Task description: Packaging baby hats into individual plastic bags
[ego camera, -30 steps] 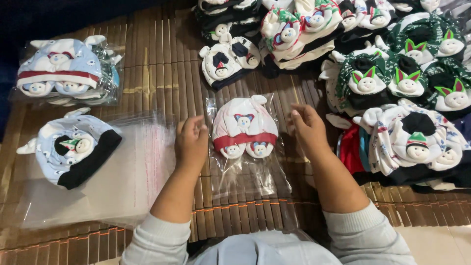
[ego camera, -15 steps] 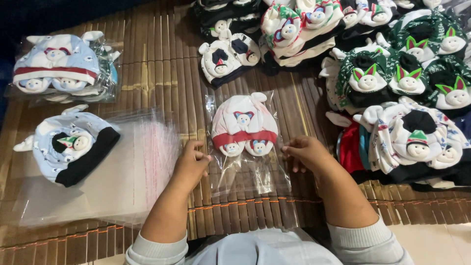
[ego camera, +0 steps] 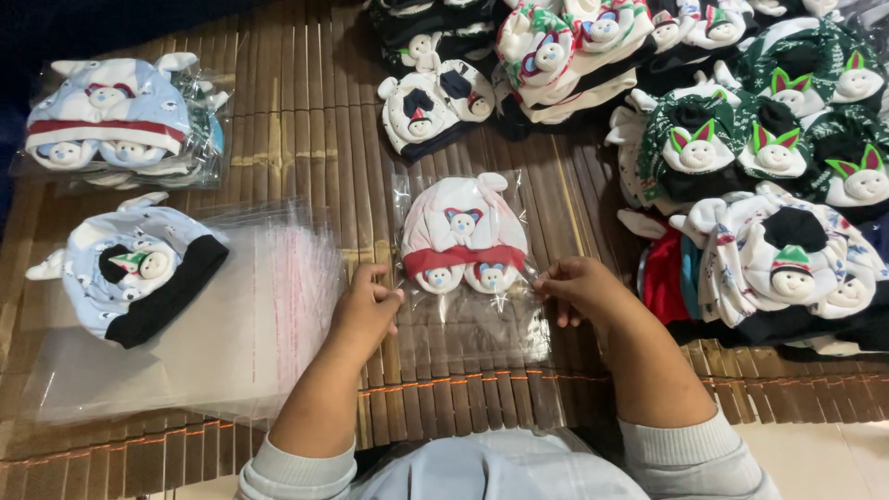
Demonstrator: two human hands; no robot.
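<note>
Both hands are sliding down the clear bag [ego camera: 468, 306]: left hand [ego camera: 369, 310] and right hand [ego camera: 579, 289] are pinching its side edges on the bamboo mat [ego camera: 306, 139]. Pink hat [ego camera: 463, 236] inside is looking soft, light; film slippery.

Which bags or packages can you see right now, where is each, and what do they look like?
Clear bag: centre of mat, held by left hand and right hand; holds a pink and red hat.
Stack of empty clear bags: left, flat, under a light blue hat.
Bagged hats: top left, pale blue with red band.
</note>
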